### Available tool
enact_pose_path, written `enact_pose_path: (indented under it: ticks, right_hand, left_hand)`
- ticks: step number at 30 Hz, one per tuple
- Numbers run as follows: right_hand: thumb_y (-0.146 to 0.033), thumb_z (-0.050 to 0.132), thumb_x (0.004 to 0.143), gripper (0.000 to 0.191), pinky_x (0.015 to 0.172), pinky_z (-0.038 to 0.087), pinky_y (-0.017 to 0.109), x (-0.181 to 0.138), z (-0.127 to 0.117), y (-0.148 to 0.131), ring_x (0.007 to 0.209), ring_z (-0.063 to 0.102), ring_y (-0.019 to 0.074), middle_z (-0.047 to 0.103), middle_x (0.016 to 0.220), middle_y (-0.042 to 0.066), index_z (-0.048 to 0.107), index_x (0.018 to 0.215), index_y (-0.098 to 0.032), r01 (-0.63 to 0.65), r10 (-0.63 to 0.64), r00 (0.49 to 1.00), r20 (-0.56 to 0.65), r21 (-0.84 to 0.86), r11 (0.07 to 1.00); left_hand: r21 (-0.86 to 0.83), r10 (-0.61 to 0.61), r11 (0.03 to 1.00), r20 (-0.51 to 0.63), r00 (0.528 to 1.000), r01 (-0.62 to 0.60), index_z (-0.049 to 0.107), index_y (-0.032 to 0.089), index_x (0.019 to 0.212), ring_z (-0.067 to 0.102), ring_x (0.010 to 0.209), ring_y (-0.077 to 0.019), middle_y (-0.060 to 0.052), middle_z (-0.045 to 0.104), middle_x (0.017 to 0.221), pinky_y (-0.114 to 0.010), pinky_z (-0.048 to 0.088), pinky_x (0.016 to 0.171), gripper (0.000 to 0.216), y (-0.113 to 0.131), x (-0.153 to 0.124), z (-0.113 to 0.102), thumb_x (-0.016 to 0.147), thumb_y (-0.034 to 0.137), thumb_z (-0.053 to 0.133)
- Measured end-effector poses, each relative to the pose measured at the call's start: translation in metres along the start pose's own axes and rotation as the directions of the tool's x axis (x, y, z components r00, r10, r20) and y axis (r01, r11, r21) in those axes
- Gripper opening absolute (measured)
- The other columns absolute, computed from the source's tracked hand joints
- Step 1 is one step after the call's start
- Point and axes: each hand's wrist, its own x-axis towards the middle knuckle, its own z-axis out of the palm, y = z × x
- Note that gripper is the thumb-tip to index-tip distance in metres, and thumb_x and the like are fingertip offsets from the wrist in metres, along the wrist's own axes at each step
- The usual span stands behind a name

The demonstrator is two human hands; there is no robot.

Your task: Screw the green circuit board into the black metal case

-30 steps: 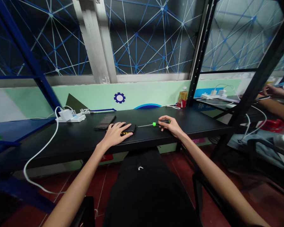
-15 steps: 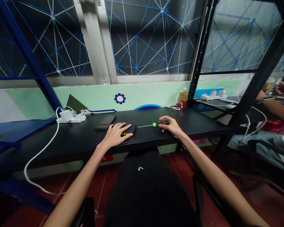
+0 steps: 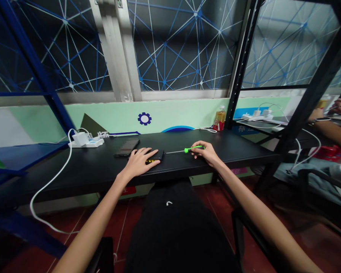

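Note:
My left hand [image 3: 140,162] lies with its fingers spread over a small black box [image 3: 159,154], its thumb along the front edge. Yellow sockets, like those of a network router, show on that edge beside the thumb; much of the box is hidden under the hand. A screwdriver [image 3: 186,150] with a thin metal shaft and a green and black handle points left, its tip at the box's right side. My right hand [image 3: 204,152] is closed around the handle with fingertips and thumb. Whether the tip sits in a screw is too small to tell.
A dark phone-like slab [image 3: 127,147] lies left of the box on the black desk [image 3: 102,167]. A white power strip [image 3: 88,142] with a plug and trailing cable stands farther left. A drink bottle [image 3: 219,119] stands at the back right. Another person's arm [image 3: 326,127] shows at far right.
The screwdriver handle has turned in my right hand, so a green stripe now shows along it, and the right fingers have shifted. My left hand and the box stay in place.

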Motion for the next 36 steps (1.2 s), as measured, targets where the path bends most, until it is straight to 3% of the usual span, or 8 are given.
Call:
enact_pose_path:
  ticks: [9,12,16,19,28,36]
  right_hand:
    - [-0.033,0.087,0.056,0.034,0.047,0.050,0.024,-0.002,0.001,-0.006,0.051,0.061,0.0130,0.068,0.063,0.002,0.065,0.075,-0.016,-0.031,0.033,0.999,-0.036,0.057,0.998]
    - [-0.032,0.087,0.056,0.033,0.047,0.050,0.024,-0.004,0.001,-0.008,0.050,0.061,0.0124,0.068,0.064,0.002,0.065,0.075,-0.016,-0.048,0.050,0.999,-0.016,0.099,0.994]
    - [-0.031,0.088,0.056,0.033,0.049,0.051,0.025,-0.004,0.001,-0.009,0.056,0.063,0.0136,0.070,0.074,0.004,0.066,0.075,-0.016,-0.046,0.047,0.999,-0.006,0.144,0.989]
    - [-0.030,0.088,0.057,0.032,0.048,0.051,0.025,-0.004,0.001,-0.008,0.058,0.064,0.0143,0.070,0.078,0.004,0.066,0.075,-0.016,-0.031,0.032,1.000,0.000,0.168,0.985]
    - [-0.029,0.088,0.059,0.030,0.048,0.050,0.025,-0.005,0.002,-0.009,0.056,0.063,0.0134,0.070,0.077,0.004,0.067,0.075,-0.016,-0.047,0.041,0.998,0.041,0.166,0.985]
    - [-0.029,0.087,0.061,0.028,0.048,0.051,0.024,-0.006,0.001,-0.008,0.058,0.065,0.0139,0.071,0.079,0.004,0.068,0.077,-0.016,-0.046,0.035,0.997,0.073,0.152,0.987]
  left_hand:
    - [-0.053,-0.007,0.999,-0.019,1.000,0.006,0.056,0.032,0.140,0.047,0.134,-0.0331,-0.010,0.056,0.145,-0.055,0.032,0.108,0.058,0.000,0.000,-0.003,0.094,0.066,0.044]
    - [-0.142,-0.012,0.990,-0.129,0.992,-0.006,0.063,0.030,0.132,0.054,0.128,-0.0292,-0.007,0.061,0.139,-0.050,0.036,0.109,0.050,0.003,0.000,-0.007,0.094,0.060,0.050]
    - [-0.225,-0.069,0.974,-0.319,0.945,-0.005,0.073,0.029,0.115,0.063,0.116,-0.0263,-0.005,0.072,0.120,-0.046,0.044,0.104,0.036,0.016,0.001,-0.009,0.096,0.051,0.052]
    - [-0.243,-0.105,0.970,-0.379,0.920,0.010,0.074,0.026,0.113,0.066,0.112,-0.0265,-0.006,0.074,0.115,-0.046,0.048,0.100,0.034,0.029,0.001,-0.008,0.096,0.047,0.053]
    - [-0.454,-0.188,0.891,-0.367,0.911,0.001,0.076,0.027,0.110,0.071,0.108,-0.0244,0.000,0.075,0.115,-0.040,0.055,0.098,0.030,0.042,0.000,-0.002,0.093,0.044,0.060]
    - [-0.319,-0.121,0.948,-0.363,0.924,-0.001,0.078,0.029,0.104,0.071,0.108,-0.0249,0.001,0.075,0.112,-0.040,0.057,0.095,0.025,0.044,-0.004,0.002,0.095,0.038,0.058]
